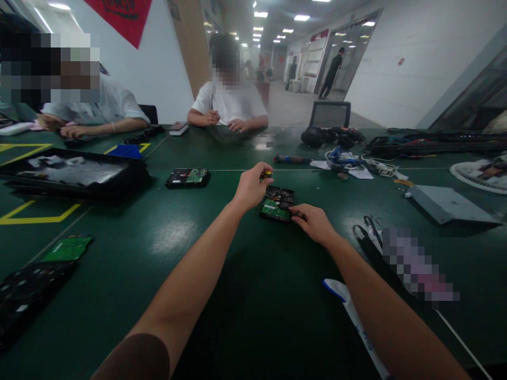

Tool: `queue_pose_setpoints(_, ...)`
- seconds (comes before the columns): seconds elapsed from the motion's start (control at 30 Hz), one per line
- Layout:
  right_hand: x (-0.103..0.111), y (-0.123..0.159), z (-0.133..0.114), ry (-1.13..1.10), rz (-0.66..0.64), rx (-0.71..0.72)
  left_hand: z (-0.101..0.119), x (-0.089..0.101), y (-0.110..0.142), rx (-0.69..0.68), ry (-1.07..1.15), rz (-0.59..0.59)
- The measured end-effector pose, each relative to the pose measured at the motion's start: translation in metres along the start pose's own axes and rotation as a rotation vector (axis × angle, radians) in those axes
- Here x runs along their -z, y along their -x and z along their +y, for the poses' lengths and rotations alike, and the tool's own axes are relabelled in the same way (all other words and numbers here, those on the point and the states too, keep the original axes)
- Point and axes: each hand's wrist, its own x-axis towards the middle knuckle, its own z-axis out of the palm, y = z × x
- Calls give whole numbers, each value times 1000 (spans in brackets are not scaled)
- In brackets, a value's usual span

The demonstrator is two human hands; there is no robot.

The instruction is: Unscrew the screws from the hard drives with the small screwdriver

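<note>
A hard drive [277,205] with a green circuit board lies on the green table in front of me, board side up. My left hand [253,186] is above its far left corner, thumb and fingers closed around a small yellow-ended thing [268,173]. Most of that thing is hidden by the fingers, so its kind is unclear. On the drive's near right edge, my right hand [311,220] grips with thumb and fingertips. A second hard drive [187,178] rests farther left, apart from both hands.
Black trays [75,177] stand at left, with more circuit-board parts [47,274] nearer me. To the right lie a grey metal box [451,203], a white basket [455,171], a dark cylindrical tool [293,159] and cables [340,158]. Two people [233,103] sit across the table.
</note>
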Motion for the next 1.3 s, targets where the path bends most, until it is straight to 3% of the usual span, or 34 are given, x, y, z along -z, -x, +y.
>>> queue_pose_setpoints(0.37, -15, -4, -18, 99, 31, 81, -4, -3, 1, 38, 45, 22)
queue_pose_setpoints(0.57, -27, -3, -33, 146, 98, 203, -7, 1, -1, 38, 24, 48)
queue_pose_setpoints(0.93, -14, -7, -29, 321, 152, 237, -2, 11, -3, 46, -7, 48)
queue_pose_setpoints(1.3, -8, 5, -60, 490, 90, 256, 9, 20, -7, 30, 0, 105)
